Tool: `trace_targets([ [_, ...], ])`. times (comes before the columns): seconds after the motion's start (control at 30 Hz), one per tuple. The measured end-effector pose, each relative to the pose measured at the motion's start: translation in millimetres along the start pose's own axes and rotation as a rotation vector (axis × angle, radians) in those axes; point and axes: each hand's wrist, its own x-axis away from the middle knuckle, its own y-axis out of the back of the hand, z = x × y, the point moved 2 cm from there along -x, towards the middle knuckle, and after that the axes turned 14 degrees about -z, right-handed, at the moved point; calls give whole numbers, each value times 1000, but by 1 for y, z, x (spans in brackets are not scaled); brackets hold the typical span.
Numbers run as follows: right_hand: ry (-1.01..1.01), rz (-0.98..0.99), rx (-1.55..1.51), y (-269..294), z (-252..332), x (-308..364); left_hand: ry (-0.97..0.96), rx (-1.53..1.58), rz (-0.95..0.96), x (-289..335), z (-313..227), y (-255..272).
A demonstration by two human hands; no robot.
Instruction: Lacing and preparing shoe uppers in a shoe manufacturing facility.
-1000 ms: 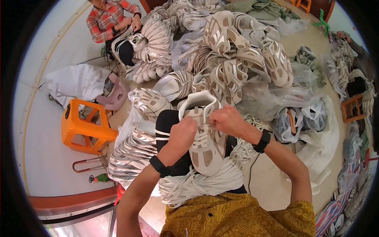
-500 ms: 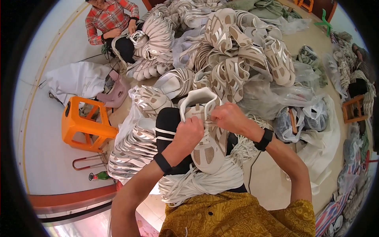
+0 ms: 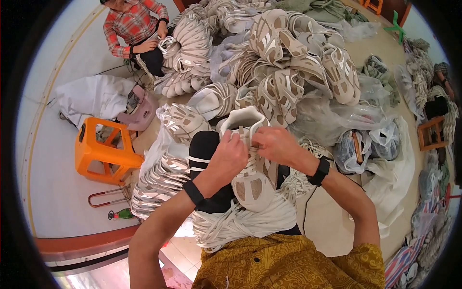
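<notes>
A cream and beige sneaker (image 3: 253, 189) rests on my lap, toe toward me and collar away, with white laces crossing its front. My left hand (image 3: 228, 155) is closed in a pinch at the left side of the upper eyelets, by the tongue. Opposite it, my right hand (image 3: 275, 145) pinches at the right side of the same opening. Both seem to grip the shoelace, though the fingers mostly hide it. Below the toe, a thick bundle of loose white shoelaces (image 3: 246, 224) lies across my lap. Several lace strands loop over my dark-clad left leg (image 3: 204, 147).
A large heap of similar sneakers (image 3: 284, 77) lies ahead, and a row of stacked shoe uppers (image 3: 161, 185) sits to my left. An orange stool (image 3: 100, 151) stands further left. Clear plastic bags (image 3: 353, 151) lie right. Far left, a person in a plaid shirt (image 3: 132, 29) handles shoes.
My left hand has moved slightly up along the eyelets, and its fingers have turned inward. My right hand has shifted slightly left, closer to it. The sneaker stays almost in place.
</notes>
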Motion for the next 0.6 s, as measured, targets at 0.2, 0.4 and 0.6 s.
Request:
trace_targets([
  [0.2, 98, -23, 171, -15, -1, 10, 4, 33, -70, -1, 7, -4],
  [0.4, 28, 174, 168, -5, 0, -2, -173, -34, 172, -11, 15, 13],
  [0.6, 274, 156, 308, 13, 0, -14, -48, 8, -26, 7, 59, 45],
])
